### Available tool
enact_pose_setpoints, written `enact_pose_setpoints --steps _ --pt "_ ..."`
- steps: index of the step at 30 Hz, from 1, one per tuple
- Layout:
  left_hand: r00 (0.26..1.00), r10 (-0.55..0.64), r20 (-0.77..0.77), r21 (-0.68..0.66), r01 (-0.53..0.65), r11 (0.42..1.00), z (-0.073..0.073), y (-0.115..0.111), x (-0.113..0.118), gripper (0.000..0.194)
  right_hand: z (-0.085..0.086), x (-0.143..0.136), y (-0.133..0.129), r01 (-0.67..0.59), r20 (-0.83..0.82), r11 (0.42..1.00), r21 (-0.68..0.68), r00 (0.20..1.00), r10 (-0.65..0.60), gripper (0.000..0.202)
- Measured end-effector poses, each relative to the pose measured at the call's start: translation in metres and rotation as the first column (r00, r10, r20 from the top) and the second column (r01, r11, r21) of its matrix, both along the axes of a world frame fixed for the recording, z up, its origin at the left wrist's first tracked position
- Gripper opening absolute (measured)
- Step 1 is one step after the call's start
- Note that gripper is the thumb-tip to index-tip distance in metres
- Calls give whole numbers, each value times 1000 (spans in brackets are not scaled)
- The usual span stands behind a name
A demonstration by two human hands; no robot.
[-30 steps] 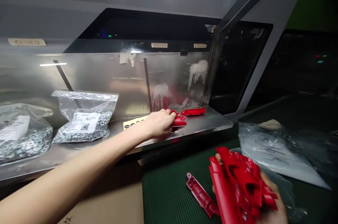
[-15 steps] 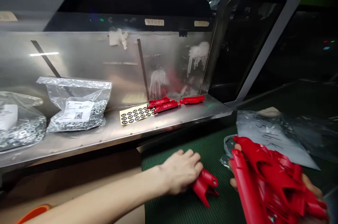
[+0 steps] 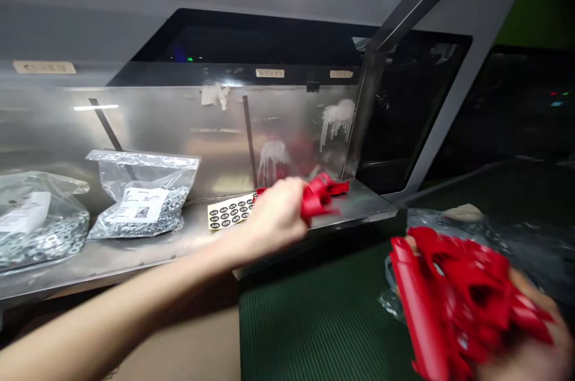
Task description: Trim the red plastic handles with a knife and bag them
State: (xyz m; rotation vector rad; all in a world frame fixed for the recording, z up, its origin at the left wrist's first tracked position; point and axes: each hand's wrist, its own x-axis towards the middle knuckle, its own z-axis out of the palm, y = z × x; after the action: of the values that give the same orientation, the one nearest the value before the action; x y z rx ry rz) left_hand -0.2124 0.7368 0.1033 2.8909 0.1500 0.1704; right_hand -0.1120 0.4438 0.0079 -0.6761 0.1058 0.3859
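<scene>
My left hand is closed round a red plastic part, holding it up at the front of the metal shelf. Behind it, other red parts lie on the shelf, mostly covered by the hand. Against the left end of those parts rests a sheet of black oval stickers. On the right, my right hand grips a bundle of several red plastic parts above the green ribbed belt. That hand is blurred, and the parts hide most of its fingers.
Two clear bags of metal nuts, one at the far left and another bag beside it, sit on the shelf. The green ribbed belt runs below. Plastic bags lie on it at right. Cardboard shows at lower left.
My left hand has lifted the red part off the green belt and carried it up to the shelf. My right hand still holds its bundle in about the same place. The view has tilted upward slightly.
</scene>
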Motion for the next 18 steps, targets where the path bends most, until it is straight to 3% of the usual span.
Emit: enact_pose_setpoints --steps 3,6,11,14,18 --pt "970 140 -197 -51 -153 987 26 43 30 36 40 16 41 11 -59 1000 2 998 -11 23" --pt "937 169 -306 -59 -196 979 30 61 48 35 64 35 85 -103 6 995 20 995 103 22" --pt "939 156 -307 -43 -177 983 19 50 57 46 68 62 135 -215 51 976 23 976 214 20" --pt "956 202 -214 -36 -215 976 14 46 67 45 68 69 149 -239 54 971 3 970 238 25" --pt "975 204 -93 -141 -216 966 17 45 89 47 70 75 158 -267 42 963 -39 962 268 27"
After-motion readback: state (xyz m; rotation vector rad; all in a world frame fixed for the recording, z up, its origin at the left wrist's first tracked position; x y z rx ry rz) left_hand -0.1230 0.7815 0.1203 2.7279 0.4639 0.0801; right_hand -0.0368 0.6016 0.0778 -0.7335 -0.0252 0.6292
